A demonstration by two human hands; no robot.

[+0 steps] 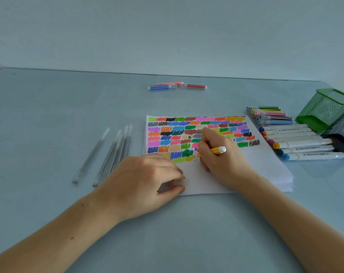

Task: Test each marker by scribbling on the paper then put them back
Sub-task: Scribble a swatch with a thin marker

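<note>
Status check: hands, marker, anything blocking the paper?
Right hand grips yellow marker, tip down on paper. Left hand pinches a small clear cap, resting on the paper's near corner. Nothing blocking.

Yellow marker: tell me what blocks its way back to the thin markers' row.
Nothing visible does. The yellow marker is in the right hand; bare paper lies between it and the thin markers' row.

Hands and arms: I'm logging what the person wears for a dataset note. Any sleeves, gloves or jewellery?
None visible. The left hand and right hand are bare, without gloves, rings or watch, and both forearms are uncovered to the frame's bottom edge.
</note>
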